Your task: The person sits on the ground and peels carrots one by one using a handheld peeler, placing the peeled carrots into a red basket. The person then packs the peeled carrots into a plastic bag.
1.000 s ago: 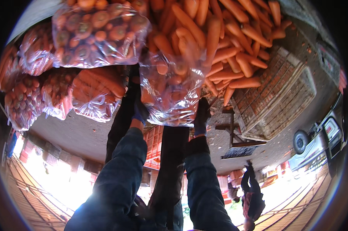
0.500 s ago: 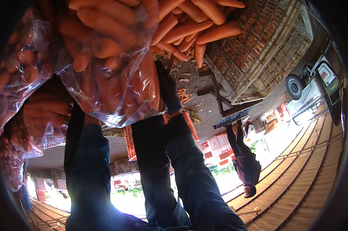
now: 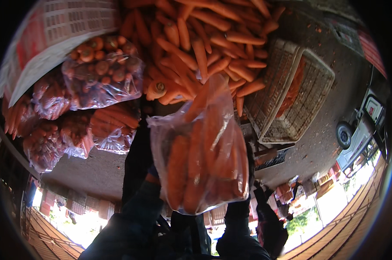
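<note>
A clear plastic bag of carrots (image 3: 200,160) is held up in the middle of the view, its top part narrowing toward the carrot pile. My left hand (image 3: 152,172) grips the bag from its left side; its fingers are mostly hidden behind the plastic. Along the right edge of the bag, my right hand (image 3: 250,160) shows as a dark gloved strip, pressed against it with the fingers out of sight. Behind the bag's top lies a large heap of loose carrots (image 3: 204,39).
Several filled carrot bags (image 3: 102,78) are grouped at the left, below a white and red crate (image 3: 74,19). Right of the heap is a dirty plastic crate (image 3: 308,86) with some carrots inside. Farther right are a vehicle (image 3: 356,125) and another person (image 3: 269,221).
The bag has moved from the upper left to the middle of the view, with both hands on it. My view has shifted, showing more of the heap and the left-hand bags.
</note>
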Motion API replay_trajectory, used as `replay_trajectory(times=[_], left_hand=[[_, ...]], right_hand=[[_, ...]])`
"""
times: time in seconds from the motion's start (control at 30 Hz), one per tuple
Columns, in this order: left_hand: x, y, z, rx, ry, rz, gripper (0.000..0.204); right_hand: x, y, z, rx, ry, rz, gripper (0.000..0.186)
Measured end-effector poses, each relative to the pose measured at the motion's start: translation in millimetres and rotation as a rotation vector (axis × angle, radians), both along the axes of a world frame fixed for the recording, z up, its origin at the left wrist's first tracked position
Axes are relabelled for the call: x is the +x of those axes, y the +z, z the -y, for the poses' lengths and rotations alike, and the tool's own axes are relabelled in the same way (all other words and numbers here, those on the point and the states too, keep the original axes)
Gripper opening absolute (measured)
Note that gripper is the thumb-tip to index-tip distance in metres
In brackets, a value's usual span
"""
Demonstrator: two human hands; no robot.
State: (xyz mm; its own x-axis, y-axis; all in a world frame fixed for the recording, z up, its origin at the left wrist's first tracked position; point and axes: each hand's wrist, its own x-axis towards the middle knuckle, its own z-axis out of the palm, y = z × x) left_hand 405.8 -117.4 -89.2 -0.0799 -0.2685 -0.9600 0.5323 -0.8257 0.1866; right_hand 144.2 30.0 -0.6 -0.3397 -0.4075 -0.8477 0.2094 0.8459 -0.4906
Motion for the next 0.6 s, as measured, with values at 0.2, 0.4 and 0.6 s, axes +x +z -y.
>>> replay_trajectory(times=[0.2, 0.4, 0.6], left_hand=[[-106.1, 19.0, 21.5, 0.007, 0.054, -0.240, 0.032], [-153.5, -20.7, 6.7, 0.090, 0.479, -0.779, 0.032], [-161.6, -28.5, 87.6, -0.116, 0.054, -0.245, 0.022]], right_hand=[[-44.0, 0.4, 60.4, -0.123, 0.362, -0.464, 0.045], [-92.4, -84.1, 163.5, -0.374, 0.918, -0.783, 0.045], [-32.5, -165.8, 211.0, -0.370, -0.205, 0.013, 0.037]])
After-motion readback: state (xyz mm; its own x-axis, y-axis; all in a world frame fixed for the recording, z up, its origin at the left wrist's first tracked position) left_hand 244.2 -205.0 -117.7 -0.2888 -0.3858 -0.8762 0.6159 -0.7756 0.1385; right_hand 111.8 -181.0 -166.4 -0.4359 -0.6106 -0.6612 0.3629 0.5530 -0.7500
